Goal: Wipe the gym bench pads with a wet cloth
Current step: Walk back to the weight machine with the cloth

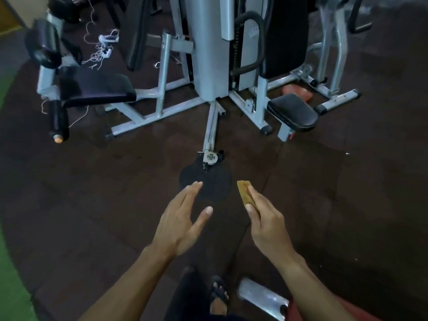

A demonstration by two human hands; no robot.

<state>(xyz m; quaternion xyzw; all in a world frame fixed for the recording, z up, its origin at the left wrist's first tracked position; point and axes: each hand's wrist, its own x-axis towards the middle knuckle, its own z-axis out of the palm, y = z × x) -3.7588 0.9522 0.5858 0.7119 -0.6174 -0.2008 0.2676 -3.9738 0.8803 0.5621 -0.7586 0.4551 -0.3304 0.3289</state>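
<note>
Dark brown rubber-tile floor [97, 205], seams visible, dim light. Green strip [11, 286] along the left edge. Grey steel multi-gym frame [208, 54] centre, its foot bar ending at a black round plate [215, 188]. Loose string and white clips [104, 47] on floor upper left. Pale wall [27, 8] at top-left corner.

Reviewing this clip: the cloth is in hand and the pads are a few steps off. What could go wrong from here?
1. The base bar and foot plate lie on the floor between the person and the machine; they could trip on them.
2. The right hand only pinches the cloth; it may slip once wiping starts.
3. Loose string hangs near the left seat pad and could snag the cloth.
</note>
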